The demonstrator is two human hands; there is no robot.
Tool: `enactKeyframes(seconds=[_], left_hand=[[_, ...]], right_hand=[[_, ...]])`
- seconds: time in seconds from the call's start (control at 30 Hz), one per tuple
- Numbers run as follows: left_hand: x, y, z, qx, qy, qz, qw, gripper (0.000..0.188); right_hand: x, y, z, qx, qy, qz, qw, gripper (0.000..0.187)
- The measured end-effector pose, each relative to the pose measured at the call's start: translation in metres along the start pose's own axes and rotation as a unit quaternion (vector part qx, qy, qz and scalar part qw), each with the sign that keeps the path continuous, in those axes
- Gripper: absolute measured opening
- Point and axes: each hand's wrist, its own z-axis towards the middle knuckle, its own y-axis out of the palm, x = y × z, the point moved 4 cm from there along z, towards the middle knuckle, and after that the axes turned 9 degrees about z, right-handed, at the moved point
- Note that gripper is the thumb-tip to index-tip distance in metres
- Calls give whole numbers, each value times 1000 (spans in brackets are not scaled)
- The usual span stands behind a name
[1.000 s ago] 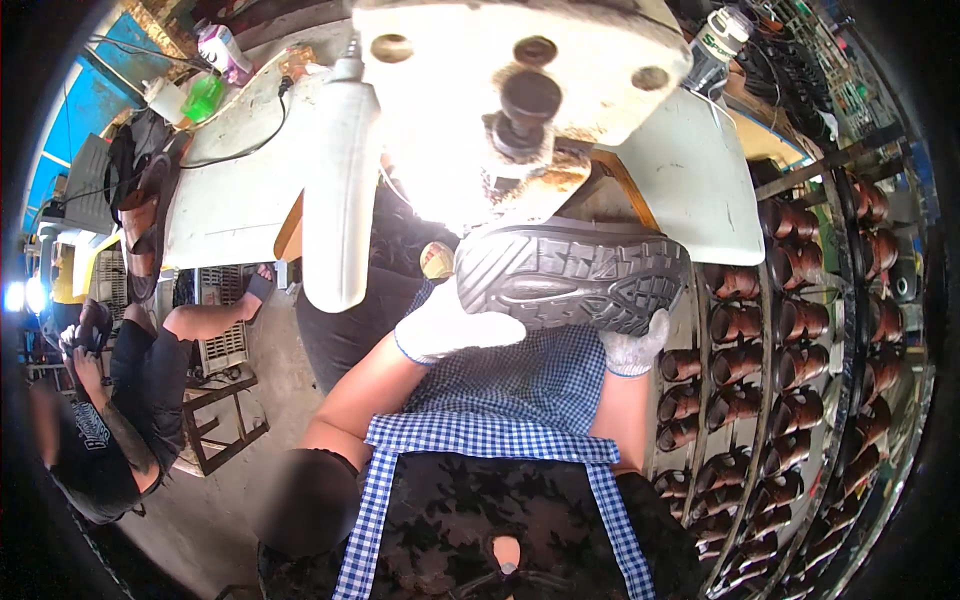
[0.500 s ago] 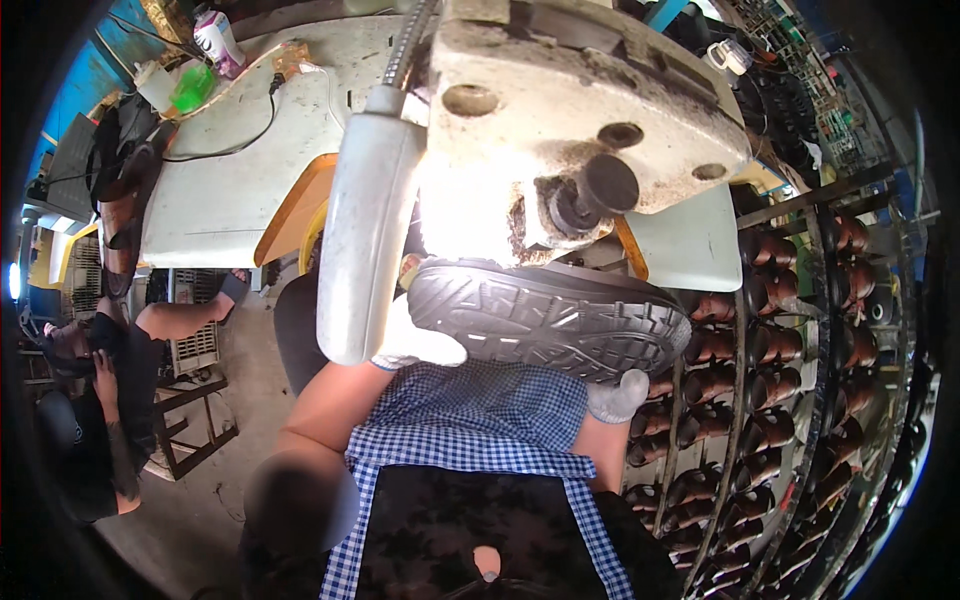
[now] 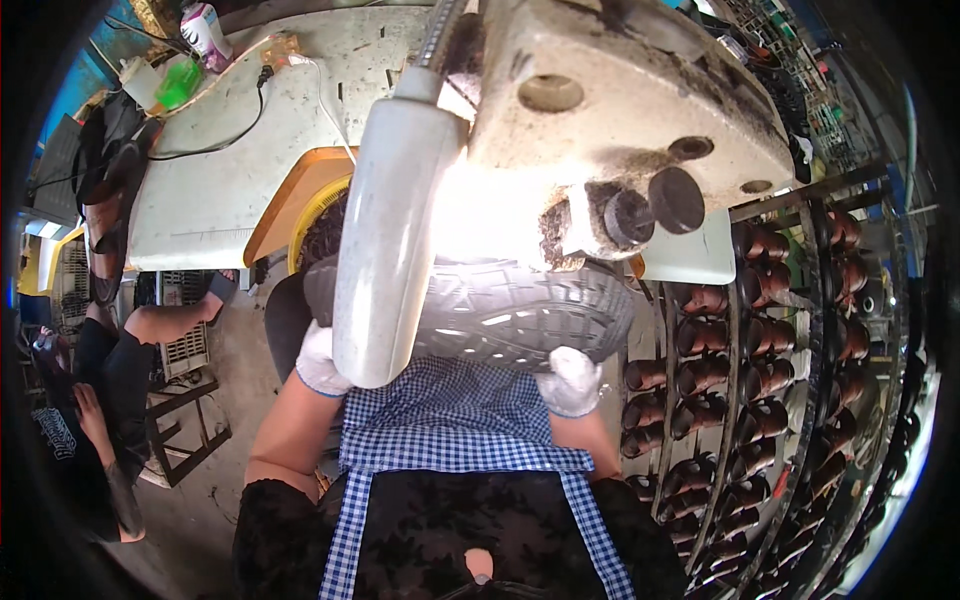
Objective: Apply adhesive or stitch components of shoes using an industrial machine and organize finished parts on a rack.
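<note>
A black shoe [image 3: 520, 318] lies crosswise under the machine head, its treaded sole facing me. My left hand [image 3: 322, 362], in a white glove, is at the shoe's left end, closed on it as far as I can see; the lamp hides part of that hand. At the lower right edge of the sole, my gloved right hand [image 3: 571, 382] grips the shoe with bent fingers. Just above stands the off-white sewing-type machine head [image 3: 640, 100] with a dark round knob. A bright grey lamp [image 3: 388, 240] hangs in front of the shoe's left part. The shoe's upper is hidden.
A worn pale worktable [image 3: 220, 200] extends left, carrying a cord, a green container [image 3: 180, 84] and a bottle [image 3: 206, 38]. Racks of brown shoes [image 3: 768, 345] stand at my right. Another person [image 3: 100, 420] sits at far left. A yellow basket [image 3: 318, 215] is behind the lamp.
The shoe has shifted left relative to the machine head. My left hand has moved left to the shoe's end, and my right hand has come inward. The view has shifted slightly.
</note>
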Motion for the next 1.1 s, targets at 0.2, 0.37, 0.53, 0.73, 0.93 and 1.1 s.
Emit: enactKeyframes(seconds=[0.2, 0.37, 0.53, 0.73, 0.93, 1.1], left_hand=[[16, -39, -10, -4, 29, -75, 997, 83], [6, -60, -25, 16, 84, -94, 992, 92], [-6, -78, -31, 83, 140, -18, 987, 97], [17, -78, -16, 54, 155, 94, 982, 79], [15, 12, 18, -114, 39, 251, 961, 75], [6, 34, 14, 43, 6, 339, 940, 56]], right_hand=[[37, 30, 14, -156, 1, 1, 988, 76], [36, 59, 31, -205, 35, 16, 978, 76], [27, 70, 47, -290, 120, -131, 940, 85], [17, 77, 64, -344, 224, -150, 899, 76], [-12, 109, 81, -439, 313, -247, 805, 66], [-13, 121, 82, -494, 257, -328, 763, 56]])
